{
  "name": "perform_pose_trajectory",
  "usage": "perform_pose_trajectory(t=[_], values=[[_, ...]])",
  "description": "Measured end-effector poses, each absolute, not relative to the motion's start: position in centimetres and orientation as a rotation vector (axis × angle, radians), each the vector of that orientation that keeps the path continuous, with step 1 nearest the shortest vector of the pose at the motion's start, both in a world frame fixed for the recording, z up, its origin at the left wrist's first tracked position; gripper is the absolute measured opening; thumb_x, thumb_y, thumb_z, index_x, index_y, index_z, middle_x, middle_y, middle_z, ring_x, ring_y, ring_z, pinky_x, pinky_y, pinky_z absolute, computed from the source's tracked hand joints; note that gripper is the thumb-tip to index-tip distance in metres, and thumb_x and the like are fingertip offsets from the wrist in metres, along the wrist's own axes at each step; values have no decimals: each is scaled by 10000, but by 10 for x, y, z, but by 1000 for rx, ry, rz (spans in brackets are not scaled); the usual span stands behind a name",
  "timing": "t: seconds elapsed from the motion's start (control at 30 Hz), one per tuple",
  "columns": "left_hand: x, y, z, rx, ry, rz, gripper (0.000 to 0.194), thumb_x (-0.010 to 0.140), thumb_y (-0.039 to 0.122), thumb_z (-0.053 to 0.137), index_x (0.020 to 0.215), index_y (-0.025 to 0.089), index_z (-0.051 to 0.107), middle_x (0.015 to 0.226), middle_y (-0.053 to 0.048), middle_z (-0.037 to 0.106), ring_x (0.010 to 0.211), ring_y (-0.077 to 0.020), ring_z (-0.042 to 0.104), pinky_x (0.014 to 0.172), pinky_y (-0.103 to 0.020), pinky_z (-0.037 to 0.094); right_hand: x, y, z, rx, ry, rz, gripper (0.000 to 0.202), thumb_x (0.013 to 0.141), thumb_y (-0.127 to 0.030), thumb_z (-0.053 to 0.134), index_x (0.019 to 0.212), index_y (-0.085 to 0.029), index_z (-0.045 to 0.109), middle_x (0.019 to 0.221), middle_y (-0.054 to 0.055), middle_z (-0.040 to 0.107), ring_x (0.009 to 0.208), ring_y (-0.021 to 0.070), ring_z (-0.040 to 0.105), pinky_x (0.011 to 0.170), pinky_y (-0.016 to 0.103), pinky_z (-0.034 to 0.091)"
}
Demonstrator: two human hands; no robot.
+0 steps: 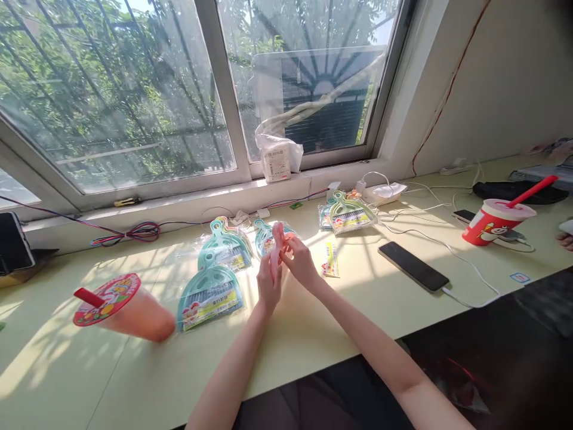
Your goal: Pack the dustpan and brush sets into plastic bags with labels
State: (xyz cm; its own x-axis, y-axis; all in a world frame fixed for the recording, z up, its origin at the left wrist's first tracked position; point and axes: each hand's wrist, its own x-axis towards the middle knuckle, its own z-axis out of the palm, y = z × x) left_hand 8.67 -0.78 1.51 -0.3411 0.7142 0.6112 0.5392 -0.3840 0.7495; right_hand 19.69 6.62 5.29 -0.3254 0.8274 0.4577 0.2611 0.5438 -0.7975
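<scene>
Both hands meet over the middle of the table. My left hand is wrapped round a pink item held upright, perhaps a pink dustpan seen edge-on. My right hand pinches its right side near the top. Just behind the hands lies a packaged teal dustpan set. To their left are more bagged teal sets, the nearest with a brush and a yellow label. A loose yellow label card lies to the right of my right hand.
A drink cup with a red straw stands at the left. Further packaged sets lie back right, near a charging phone, white cables and a red cup. Another person's hand shows at the right edge. Tissues sit on the windowsill.
</scene>
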Motion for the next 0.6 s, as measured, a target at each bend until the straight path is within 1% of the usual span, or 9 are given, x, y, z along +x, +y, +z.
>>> perform_pose_trajectory(t=[0.07, 0.2, 0.33, 0.4, 0.43, 0.5, 0.57, 0.6], values=[[82, -6, 20, 1676, 1608, 1827, 495, 980, 527, 447, 1316, 197, 599, 1214, -138, 692, 1101, -287, 661, 935, -420, 517, 200, 73, 59, -828, -1856, 761, 90, 836, -248, 621, 749, -257, 601, 930, 78, 654, 849, 254, 607, 854, 411, 499], [88, -5, 28, 1703, 1501, 1732, 510, 997, 515, 415, 1349, 196, 598, 1224, -134, 701, 1133, -287, 656, 957, -419, 512, 218, 82, 71, -751, -1936, 760, 138, 777, -207, 638, 642, -234, 629, 888, 60, 706, 806, 228, 632, 787, 367, 501], [100, -3, 29, 1700, 1481, 1697, 510, 1009, 506, 382, 1374, 203, 571, 1315, -131, 660, 1210, -275, 620, 998, -413, 494, 240, 79, 79, -780, -1956, 799, 146, 741, -194, 655, 600, -221, 684, 794, 38, 726, 761, 217, 648, 740, 338, 498], [95, 0, 28, 1557, 1600, 1802, 520, 1013, 519, 345, 1356, 201, 574, 1346, -135, 635, 1251, -266, 590, 1017, -402, 478, 253, 76, 85, -800, -1959, 894, 113, 733, -224, 679, 632, -215, 729, 757, 29, 726, 731, 213, 655, 694, 321, 499], [89, 2, 27, 1440, 1689, 1884, 527, 1016, 525, 318, 1326, 193, 585, 1327, -143, 636, 1248, -263, 586, 1015, -397, 474, 260, 75, 89, -808, -1965, 959, 90, 724, -243, 698, 658, -212, 750, 743, 27, 727, 723, 215, 662, 675, 315, 500], [73, 6, 26, 1234, 1881, 2026, 513, 1007, 533, 317, 1199, 172, 627, 1172, -153, 674, 1164, -268, 611, 993, -400, 468, 278, 74, 99, -821, -1982, 1078, 91, 704, -284, 737, 724, -208, 784, 744, 30, 739, 734, 223, 681, 667, 309, 505], [58, 10, 24, 1187, 1967, 2005, 465, 996, 519, 343, 1080, 170, 639, 988, -126, 678, 1025, -269, 630, 935, -407, 477, 301, 76, 111, -873, -1990, 1088, 141, 707, -327, 756, 762, -204, 796, 748, 36, 745, 729, 220, 686, 672, 306, 505], [54, 11, 23, 1186, 1968, 1979, 437, 994, 499, 343, 1038, 180, 638, 928, -104, 663, 970, -259, 627, 907, -399, 479, 314, 79, 117, -925, -1996, 1036, 161, 720, -352, 757, 756, -199, 793, 722, 35, 736, 708, 212, 678, 668, 306, 500]])
